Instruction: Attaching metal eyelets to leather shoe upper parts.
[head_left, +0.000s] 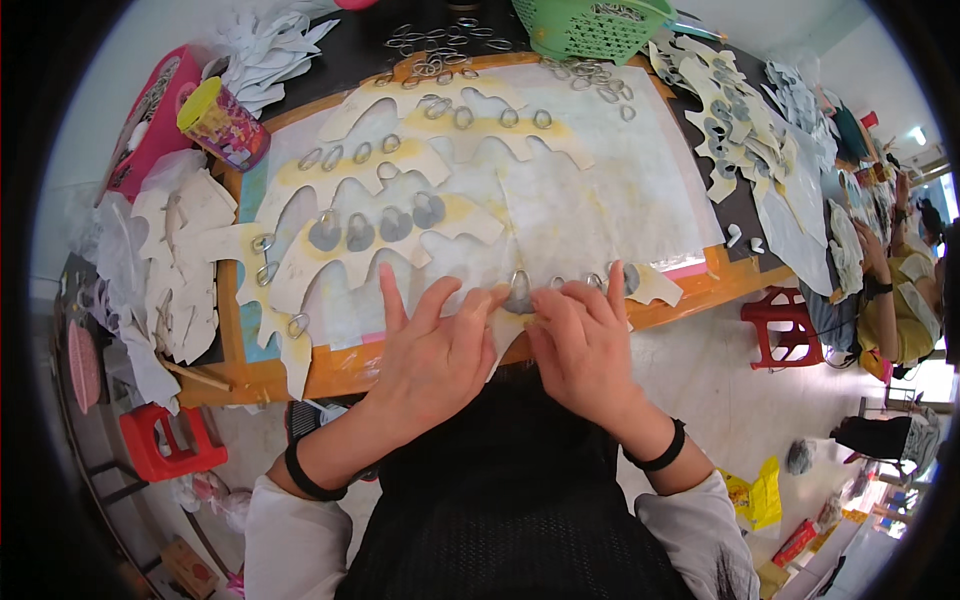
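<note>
Table (340, 368) w/ orange-taped border, topped by a smooth whitish sheet (625, 195). At table's near edge, approx. midway along, a soft-looking grey rounded patch (518, 302) w/ a shiny oval metal ring (519, 278) lies btwn the fingertips of two bare hands: L hand (425, 350) one side, R hand (585, 335) the other. Both have fingers part-bent, outer ones lifted; can't tell if they pinch or just press. Table's middle & L side: flat matte cream cutouts (305, 262), wavy-edged, yellow-stained, some bearing similar rings & patches. Table's far side: green perforated plastic basket (595, 35), loose rings (435, 65) nearby. Table's L end: glossy pink basket (150, 120), yellow-rimmed tub (230, 128). Table's R end: heap of patched cutouts (730, 110).
</note>
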